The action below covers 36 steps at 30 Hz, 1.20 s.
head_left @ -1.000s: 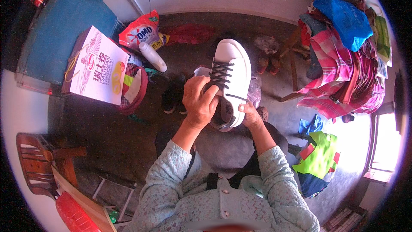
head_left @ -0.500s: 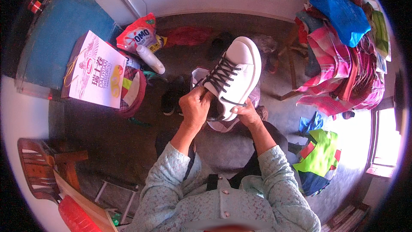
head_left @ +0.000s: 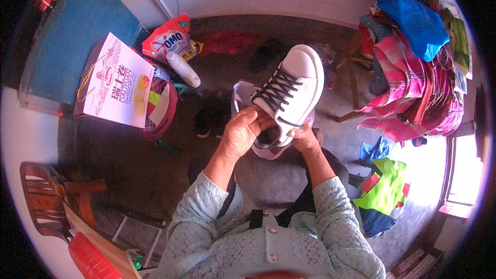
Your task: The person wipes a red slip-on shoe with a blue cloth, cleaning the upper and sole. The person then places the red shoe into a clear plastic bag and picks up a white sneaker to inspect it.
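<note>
A white sneaker [head_left: 301, 80] with black laces is held up before me, its toe pointing away and its thick white sole along the right side. My right hand [head_left: 306, 139] grips it at the heel, the thumb against the upper near a loose lace end. On the other side, my left hand [head_left: 240, 132] holds the edge by the tongue and opening, with fingers partly hidden behind the shoe. Below the sneaker is an open white container [head_left: 240, 95], mostly covered by the shoe and my hands.
On the left, a pink-white carton [head_left: 116, 82] lies by a blue surface [head_left: 57, 46]. Beyond it are a red detergent bag [head_left: 168, 39] and a white bottle [head_left: 183, 70]. Dark shoes [head_left: 206, 119] stand on the floor. Clothes [head_left: 403, 82] pile on a chair at right; a yellow-green garment [head_left: 385, 186] lies nearer.
The sneaker has shifted slightly right. My left hand has turned and loosened, its thumb lifting and fingers sliding along the shoe's side; the right hand keeps its hold.
</note>
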Available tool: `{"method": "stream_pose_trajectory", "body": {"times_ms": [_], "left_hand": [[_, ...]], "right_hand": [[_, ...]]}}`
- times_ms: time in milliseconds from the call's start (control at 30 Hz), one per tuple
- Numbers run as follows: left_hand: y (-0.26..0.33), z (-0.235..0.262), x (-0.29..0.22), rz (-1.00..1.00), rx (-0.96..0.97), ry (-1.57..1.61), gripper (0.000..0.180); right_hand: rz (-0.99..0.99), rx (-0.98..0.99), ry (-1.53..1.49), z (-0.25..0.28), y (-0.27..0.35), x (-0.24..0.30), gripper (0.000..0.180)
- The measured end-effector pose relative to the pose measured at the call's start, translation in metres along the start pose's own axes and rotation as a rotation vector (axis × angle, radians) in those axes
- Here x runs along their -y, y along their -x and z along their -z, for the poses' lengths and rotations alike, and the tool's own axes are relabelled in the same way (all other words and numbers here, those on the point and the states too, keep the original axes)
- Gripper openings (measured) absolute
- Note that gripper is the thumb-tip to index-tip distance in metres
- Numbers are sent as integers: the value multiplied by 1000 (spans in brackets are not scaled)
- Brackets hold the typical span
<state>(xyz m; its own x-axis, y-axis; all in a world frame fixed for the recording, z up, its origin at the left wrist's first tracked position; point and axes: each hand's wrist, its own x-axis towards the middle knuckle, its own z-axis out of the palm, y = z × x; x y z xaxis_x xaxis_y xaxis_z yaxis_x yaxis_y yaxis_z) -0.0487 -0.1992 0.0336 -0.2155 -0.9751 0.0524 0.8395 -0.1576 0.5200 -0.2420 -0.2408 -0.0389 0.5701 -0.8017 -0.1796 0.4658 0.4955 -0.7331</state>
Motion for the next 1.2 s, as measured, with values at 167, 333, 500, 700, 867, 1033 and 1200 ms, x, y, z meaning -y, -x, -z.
{"method": "stream_pose_trajectory", "body": {"times_ms": [167,333,500,700,867,1033,1200], "left_hand": [[0,-6,6,18,-64,266,64],[1,-21,14,-27,-188,267,66],[2,-10,20,-23,-257,83,41],[3,-19,10,-146,-282,-72,30],[0,-7,9,-173,-359,-229,29],[-2,0,13,-117,-400,-338,30],[3,12,21,54,-377,-534,28]], "right_hand": [[-47,0,95,-5,1,2,81],[-133,20,89,-4,2,-2,87],[-198,128,170,-9,-4,-5,94],[-83,201,173,-32,-10,10,108],[44,160,164,-32,-16,16,113],[174,18,124,-15,-18,14,107],[306,-26,10,-3,-22,12,93]]}}
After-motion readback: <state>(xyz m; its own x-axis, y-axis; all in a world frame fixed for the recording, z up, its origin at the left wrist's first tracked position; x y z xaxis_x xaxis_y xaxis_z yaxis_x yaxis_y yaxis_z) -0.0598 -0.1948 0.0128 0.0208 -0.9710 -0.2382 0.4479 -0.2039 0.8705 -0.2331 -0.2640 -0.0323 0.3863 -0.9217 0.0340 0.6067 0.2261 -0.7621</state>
